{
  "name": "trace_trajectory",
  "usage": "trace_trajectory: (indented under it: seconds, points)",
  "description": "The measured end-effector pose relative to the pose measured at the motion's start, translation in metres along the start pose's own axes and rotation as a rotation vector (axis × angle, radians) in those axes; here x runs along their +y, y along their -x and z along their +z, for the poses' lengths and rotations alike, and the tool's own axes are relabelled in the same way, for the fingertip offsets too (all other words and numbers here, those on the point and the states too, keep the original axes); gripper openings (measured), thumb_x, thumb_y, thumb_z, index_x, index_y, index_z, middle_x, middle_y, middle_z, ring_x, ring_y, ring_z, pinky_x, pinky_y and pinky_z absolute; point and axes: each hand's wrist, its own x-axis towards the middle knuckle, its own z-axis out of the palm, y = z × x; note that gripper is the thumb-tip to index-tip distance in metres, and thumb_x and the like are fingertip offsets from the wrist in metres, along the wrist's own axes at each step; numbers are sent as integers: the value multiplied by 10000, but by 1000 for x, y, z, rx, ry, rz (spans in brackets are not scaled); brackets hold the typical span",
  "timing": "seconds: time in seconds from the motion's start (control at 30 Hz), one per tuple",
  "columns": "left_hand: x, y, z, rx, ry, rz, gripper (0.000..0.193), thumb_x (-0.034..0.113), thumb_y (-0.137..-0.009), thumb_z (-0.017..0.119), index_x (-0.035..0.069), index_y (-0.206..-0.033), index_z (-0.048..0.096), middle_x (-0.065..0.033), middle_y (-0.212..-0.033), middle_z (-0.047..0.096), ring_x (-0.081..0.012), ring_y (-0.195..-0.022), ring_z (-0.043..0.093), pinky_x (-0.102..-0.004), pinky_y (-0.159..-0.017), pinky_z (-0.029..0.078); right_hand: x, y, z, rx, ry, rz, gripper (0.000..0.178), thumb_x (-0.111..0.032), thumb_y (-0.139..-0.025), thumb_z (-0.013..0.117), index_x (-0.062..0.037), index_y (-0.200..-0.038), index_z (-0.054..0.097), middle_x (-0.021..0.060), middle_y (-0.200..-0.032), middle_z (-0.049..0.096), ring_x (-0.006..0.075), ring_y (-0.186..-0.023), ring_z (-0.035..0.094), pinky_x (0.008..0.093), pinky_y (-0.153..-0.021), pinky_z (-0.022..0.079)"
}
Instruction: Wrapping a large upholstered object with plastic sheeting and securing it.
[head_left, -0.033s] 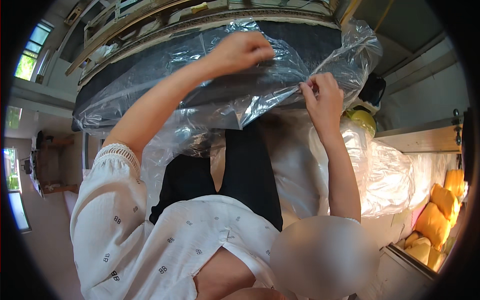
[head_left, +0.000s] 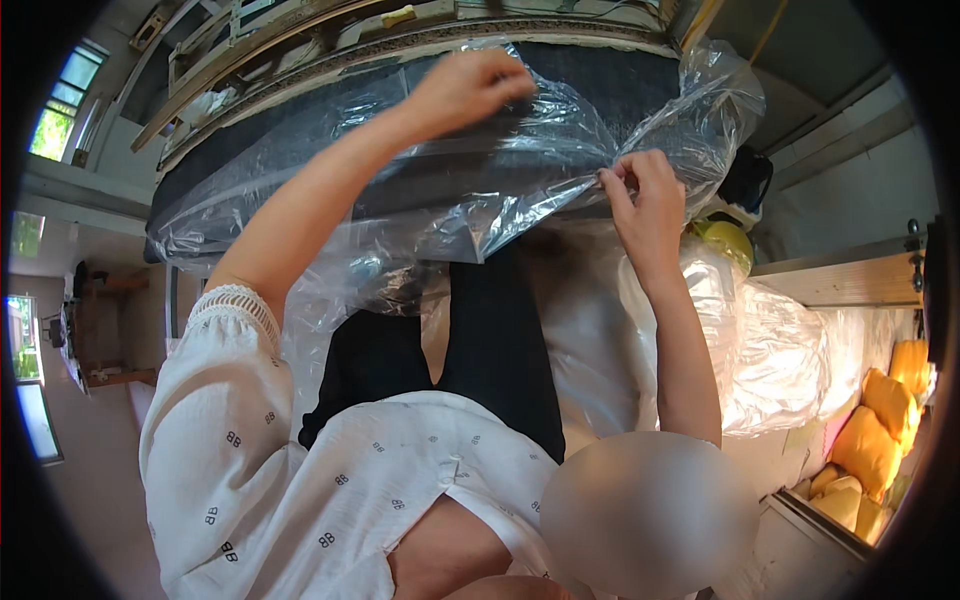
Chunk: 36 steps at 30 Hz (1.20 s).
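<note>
Plastic sheeting [head_left: 515,208], clear and crinkled, is draped across a long dark surface [head_left: 630,78] in front of the black trousers [head_left: 495,350]. A gathered fold is pinched between thumb and fingers of the right hand [head_left: 652,205]. The left hand [head_left: 478,85] is curled above the sheeting; whether anything is held there cannot be told.

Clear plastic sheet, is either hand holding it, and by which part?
The right hand pinches the clear plastic sheet at a gathered fold right of centre; left hand, cannot tell.
</note>
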Motion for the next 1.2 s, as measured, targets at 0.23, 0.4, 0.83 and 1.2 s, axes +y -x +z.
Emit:
trace_trajectory:
  seconds: [0.23,0.4,0.83,1.2]
  points:
    - [-22,-52,2,44,-363,57,198,179,-862,621,75,-1029,646,-92,-927,628,-246,-820,624,-348,-715,486,-7,23,-5,47,-202,43,118,-118,-786,668,-68,-789,561,37,-758,564,217,-750,557,348,-713,373]
    - [8,-121,63,58,-205,204,283,162,-861,618,66,-1127,605,-117,-980,622,-267,-863,628,-346,-756,493,-7,36,-9,49,-355,87,90,-89,-788,657,-66,-802,571,31,-770,602,208,-764,574,335,-735,394]
    - [-10,-160,77,-256,437,-111,163,204,-885,604,77,-985,615,-8,-890,608,-113,-797,547,-259,-695,429,-12,49,-16,22,-508,212,111,-16,-795,622,-23,-836,519,94,-867,623,202,-856,594,314,-827,436]
    - [-18,-143,108,-150,43,450,176,149,-891,602,79,-1053,605,-32,-966,622,-193,-895,606,-323,-748,493,-30,54,-28,-54,-532,252,94,-18,-843,591,-22,-862,499,75,-896,643,113,-805,555,244,-766,439]
